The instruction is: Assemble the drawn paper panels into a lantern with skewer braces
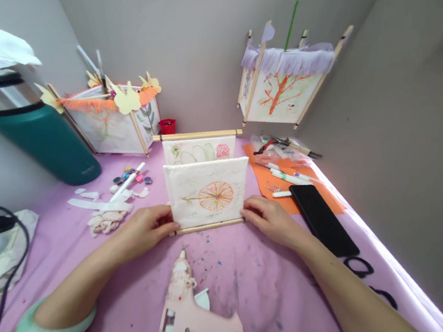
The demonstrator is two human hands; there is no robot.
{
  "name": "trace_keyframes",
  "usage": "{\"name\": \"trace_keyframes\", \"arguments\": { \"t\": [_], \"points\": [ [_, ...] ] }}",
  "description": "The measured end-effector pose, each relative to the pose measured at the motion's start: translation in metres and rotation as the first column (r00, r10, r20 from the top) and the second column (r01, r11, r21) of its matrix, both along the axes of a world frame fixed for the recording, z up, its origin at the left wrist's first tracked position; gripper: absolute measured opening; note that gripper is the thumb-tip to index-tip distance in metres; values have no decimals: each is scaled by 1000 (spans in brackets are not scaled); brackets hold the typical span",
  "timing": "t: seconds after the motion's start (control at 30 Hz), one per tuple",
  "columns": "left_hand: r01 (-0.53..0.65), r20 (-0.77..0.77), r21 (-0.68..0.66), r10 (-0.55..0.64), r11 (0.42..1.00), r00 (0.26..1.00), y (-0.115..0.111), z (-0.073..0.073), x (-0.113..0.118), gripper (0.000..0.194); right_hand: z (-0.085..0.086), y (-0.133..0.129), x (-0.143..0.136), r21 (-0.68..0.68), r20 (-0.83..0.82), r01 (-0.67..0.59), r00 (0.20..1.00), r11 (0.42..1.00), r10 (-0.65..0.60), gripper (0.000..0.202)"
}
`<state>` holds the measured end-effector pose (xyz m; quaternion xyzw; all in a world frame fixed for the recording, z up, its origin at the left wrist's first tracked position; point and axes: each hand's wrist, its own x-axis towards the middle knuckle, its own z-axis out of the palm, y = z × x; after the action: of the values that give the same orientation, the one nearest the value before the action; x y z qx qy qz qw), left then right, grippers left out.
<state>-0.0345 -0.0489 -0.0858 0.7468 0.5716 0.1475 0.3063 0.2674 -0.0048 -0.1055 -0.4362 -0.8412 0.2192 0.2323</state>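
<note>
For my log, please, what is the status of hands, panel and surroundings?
Left hand, right hand at white panel's lower corners. Glue gun lies nearer, nozzle toward panel.

Two hands (pixel 153 225), one glue gun (pixel 202 322), one bottle (pixel 44 131), one bangle (pixel 54 326) and perhaps one phone (pixel 323 219).

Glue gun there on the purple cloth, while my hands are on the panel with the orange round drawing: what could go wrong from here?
The glue gun's nozzle points towards the front panel, close to your left hand; if it's hot, which I can't tell, it might burn you or mark the panel. 
Your left and right hand grip only the panel's lower corners, so its free upper edge might flop over.
</note>
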Motion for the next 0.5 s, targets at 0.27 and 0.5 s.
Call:
{"name": "trace_keyframes", "arguments": {
  "t": [0.27, 0.5],
  "points": [
    [10, -68, 14, -9, 1000, 998, 2, -5, -2, 32, 2, -1, 1, 18, 2, -18, 1000, 1000, 18, 11],
    [26, -43, 10, -26, 1000, 999, 1, -1, -1, 29, 0, 0, 0, -7, -27, -16, 1000, 1000, 16, 13]
  ]
}}
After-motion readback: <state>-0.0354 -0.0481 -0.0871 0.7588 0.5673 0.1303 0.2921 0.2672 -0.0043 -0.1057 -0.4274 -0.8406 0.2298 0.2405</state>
